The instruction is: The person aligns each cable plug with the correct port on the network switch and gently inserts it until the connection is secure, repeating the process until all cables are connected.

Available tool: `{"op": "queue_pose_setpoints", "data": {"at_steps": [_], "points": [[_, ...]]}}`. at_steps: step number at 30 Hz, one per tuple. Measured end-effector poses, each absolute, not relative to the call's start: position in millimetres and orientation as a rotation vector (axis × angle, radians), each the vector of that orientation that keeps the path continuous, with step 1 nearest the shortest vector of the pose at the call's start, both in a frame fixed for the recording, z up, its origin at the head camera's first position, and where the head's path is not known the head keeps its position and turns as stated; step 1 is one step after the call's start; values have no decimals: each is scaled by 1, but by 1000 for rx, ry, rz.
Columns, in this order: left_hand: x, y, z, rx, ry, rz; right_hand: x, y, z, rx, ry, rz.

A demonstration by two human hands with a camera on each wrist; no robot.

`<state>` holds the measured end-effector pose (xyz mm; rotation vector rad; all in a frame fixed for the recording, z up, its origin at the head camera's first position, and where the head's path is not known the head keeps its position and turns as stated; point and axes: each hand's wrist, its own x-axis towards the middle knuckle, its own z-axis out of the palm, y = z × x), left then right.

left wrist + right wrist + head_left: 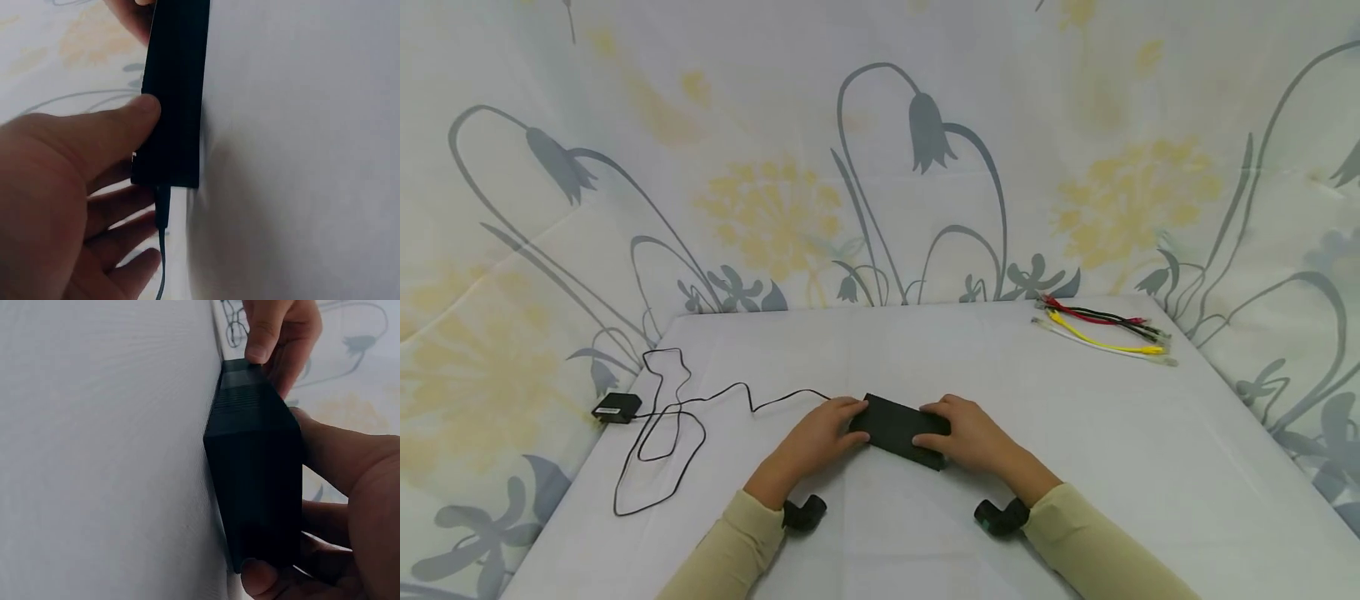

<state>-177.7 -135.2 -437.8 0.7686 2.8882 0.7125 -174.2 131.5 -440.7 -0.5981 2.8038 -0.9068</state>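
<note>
A flat black box-shaped device (897,427) lies slanted on the white table between both hands, its right end nearer the person. My left hand (822,435) grips its left end, thumb on the near side and fingers on the far side. At the other end my right hand (972,433) holds it the same way. In the left wrist view a thin black cable (162,237) runs from a plug at the device's end, past the left fingers. The right wrist view shows a ridged side (240,400) and a plain dark end.
The cable leads in loose loops (658,450) to a black power adapter (617,407) at the table's left edge. Red, black, yellow and white network cables (1101,329) lie at the back right. A flower-patterned cloth (887,208) hangs behind the white table (865,350).
</note>
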Motion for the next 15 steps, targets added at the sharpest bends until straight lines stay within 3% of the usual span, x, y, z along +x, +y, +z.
{"op": "queue_pose_setpoints", "data": {"at_steps": [15], "points": [[-189,-140,-429,821,2895,738,-177,127,-438,-596,2703,-1035]]}}
